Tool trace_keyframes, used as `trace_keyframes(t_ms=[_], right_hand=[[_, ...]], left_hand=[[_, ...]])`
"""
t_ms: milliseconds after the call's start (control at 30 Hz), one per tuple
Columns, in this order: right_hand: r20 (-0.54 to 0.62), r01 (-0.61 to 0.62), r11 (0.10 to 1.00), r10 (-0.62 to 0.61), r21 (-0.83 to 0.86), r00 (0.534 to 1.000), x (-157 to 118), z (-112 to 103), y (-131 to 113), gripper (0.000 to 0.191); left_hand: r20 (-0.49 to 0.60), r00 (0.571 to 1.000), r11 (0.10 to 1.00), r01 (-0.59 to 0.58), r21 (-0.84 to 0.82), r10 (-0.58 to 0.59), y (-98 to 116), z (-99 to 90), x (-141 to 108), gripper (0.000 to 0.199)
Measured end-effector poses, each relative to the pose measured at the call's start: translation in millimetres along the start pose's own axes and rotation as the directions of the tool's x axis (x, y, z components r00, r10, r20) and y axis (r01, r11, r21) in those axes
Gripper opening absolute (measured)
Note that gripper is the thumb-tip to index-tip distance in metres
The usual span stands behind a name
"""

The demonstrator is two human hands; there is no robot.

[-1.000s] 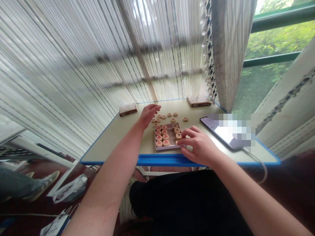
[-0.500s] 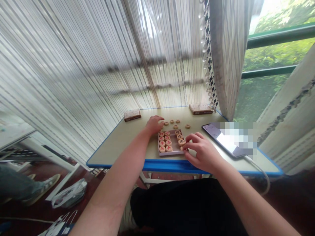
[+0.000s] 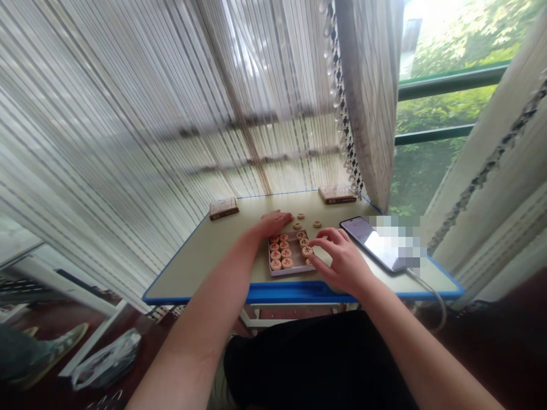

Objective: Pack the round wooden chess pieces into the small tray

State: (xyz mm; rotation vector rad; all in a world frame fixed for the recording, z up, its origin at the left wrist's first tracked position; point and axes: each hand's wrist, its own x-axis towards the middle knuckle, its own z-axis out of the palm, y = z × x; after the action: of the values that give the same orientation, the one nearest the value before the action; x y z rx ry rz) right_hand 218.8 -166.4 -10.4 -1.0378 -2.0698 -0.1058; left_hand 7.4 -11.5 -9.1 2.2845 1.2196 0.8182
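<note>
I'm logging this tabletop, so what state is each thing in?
Open box: partly filled, bare between columns
Red-marked pieces: in box's left half, marks up
Dark-marked pieces: box's right column
Loose pieces: flat on table, beyond box
Left hand: beyond box; grip hidden
Right hand: fingers bent at right column; grip unclear
Phone: face up, cable plugged in

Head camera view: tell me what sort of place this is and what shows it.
Probably an indoor window corner of a common room or classroom: a striped, sheer fabric curtain hangs beside a green-barred glass window with leaves outside, and a pale, blue-edged table bears round, wood-coloured Chinese chess pieces.
</note>
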Motion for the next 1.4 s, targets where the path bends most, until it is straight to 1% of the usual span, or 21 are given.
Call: trace_keyframes(t_ms=[67, 133, 200, 267, 333, 467, 533, 600, 633, 700, 733, 800, 867, 933, 1000, 1133, 1267, 1400], right_hand=[[-0.01, -0.005, 1.0, 0.005, 0.0, 1.0, -0.1, 0.5, 0.8, 0.022], [-0.031, -0.009, 1.0, 0.009, -0.002, 0.999, -0.1, 1.2, 1.8, 0.021], [-0.059, -0.01, 1.0, 0.009, -0.005, 0.998, 0.0, 1.6, 2.8, 0.02], [-0.08, -0.007, 1.0, 0.006, -0.009, 0.997, 0.0, 1.8, 3.6, 0.019], [-0.086, -0.004, 1.0, 0.003, -0.014, 0.996, -0.2, 1.8, 4.1, 0.019], [-0.077, -0.004, 1.0, 0.002, -0.026, 0.997, -0.4, 2.4, 4.7, 0.019], [-0.078, -0.01, 1.0, 0.008, -0.027, 0.997, 0.1, 3.3, 5.2, 0.019], [-0.088, -0.026, 0.999, 0.023, -0.024, 0.996, 1.3, 4.3, 6.1, 0.018], [-0.093, -0.035, 0.999, 0.033, -0.02, 0.995, 2.0, 4.8, 6.7, 0.018], [-0.097, -0.054, 0.999, 0.053, -0.008, 0.994, 3.4, 5.7, 7.8, 0.019], [-0.097, -0.064, 0.998, 0.064, -0.002, 0.993, 4.0, 6.3, 8.3, 0.02], [-0.094, -0.082, 0.997, 0.083, 0.011, 0.992, 4.7, 7.5, 9.4, 0.022], [-0.092, -0.094, 0.995, 0.096, 0.024, 0.991, 5.2, 9.2, 10.4, 0.024], [-0.091, -0.09, 0.995, 0.093, 0.036, 0.991, 5.9, 10.9, 11.2, 0.026], [-0.104, -0.085, 0.995, 0.09, 0.049, 0.991, 7.1, 12.2, 11.5, 0.025], [-0.184, -0.076, 0.994, 0.088, 0.074, 0.979, 9.3, 12.6, 10.2, 0.021], [-0.218, -0.034, 0.996, 0.051, 0.079, 0.975, 8.5, 12.5, 7.6, 0.022], [-0.23, -0.028, 0.998, 0.039, 0.051, 0.972, 6.8, 12.6, 6.7, 0.02]], left_hand=[[-0.03, 1.0, 1.0, -0.007, -0.016, 0.006, -1.8, -2.5, -0.8, 0.03], [-0.067, 0.997, 0.999, 0.043, 0.012, -0.042, -4.4, -5.9, -2.5, 0.032], [-0.099, 0.99, 0.994, 0.103, 0.044, -0.098, -7.8, -9.0, -4.3, 0.028], [-0.133, 0.984, 0.99, 0.131, 0.058, -0.123, -12.2, -11.1, -5.4, 0.018], [-0.165, 0.979, 0.99, 0.129, 0.061, -0.118, -16.5, -12.2, -5.9, 0.011], [-0.199, 0.975, 0.989, 0.117, 0.094, -0.097, -18.0, -14.1, -6.3, 0.007], [-0.249, 0.965, 0.994, 0.097, 0.055, -0.08, -11.5, -14.5, -7.4, 0.011], [-0.274, 0.958, 0.995, 0.064, -0.078, -0.083, 0.4, -13.3, -10.3, 0.022], [-0.254, 0.963, 0.984, 0.05, -0.17, -0.093, 7.7, -12.2, -12.5, 0.028], [-0.148, 0.985, 0.936, 0.031, -0.351, -0.089, 22.9, -9.1, -18.2, 0.038], [-0.074, 0.995, 0.907, 0.034, -0.419, -0.071, 30.0, -7.5, -21.4, 0.04], [0.05, 0.997, 0.847, 0.069, -0.527, -0.051, 41.5, -4.7, -27.3, 0.039], [0.131, 0.991, 0.8, 0.103, -0.591, -0.031, 49.4, -2.7, -31.5, 0.035], [0.156, 0.988, 0.778, 0.113, -0.618, -0.019, 55.2, -1.6, -33.8, 0.032], [0.151, 0.988, 0.771, 0.112, -0.627, -0.021, 60.7, -1.2, -35.0, 0.032], [0.171, 0.985, 0.749, 0.115, -0.652, -0.002, 71.9, -1.2, -37.6, 0.034], [0.247, 0.968, 0.728, 0.144, -0.67, 0.036, 78.2, -1.1, -41.0, 0.032], [0.304, 0.952, 0.718, 0.195, -0.668, 0.025, 81.5, -0.5, -43.3, 0.033]])
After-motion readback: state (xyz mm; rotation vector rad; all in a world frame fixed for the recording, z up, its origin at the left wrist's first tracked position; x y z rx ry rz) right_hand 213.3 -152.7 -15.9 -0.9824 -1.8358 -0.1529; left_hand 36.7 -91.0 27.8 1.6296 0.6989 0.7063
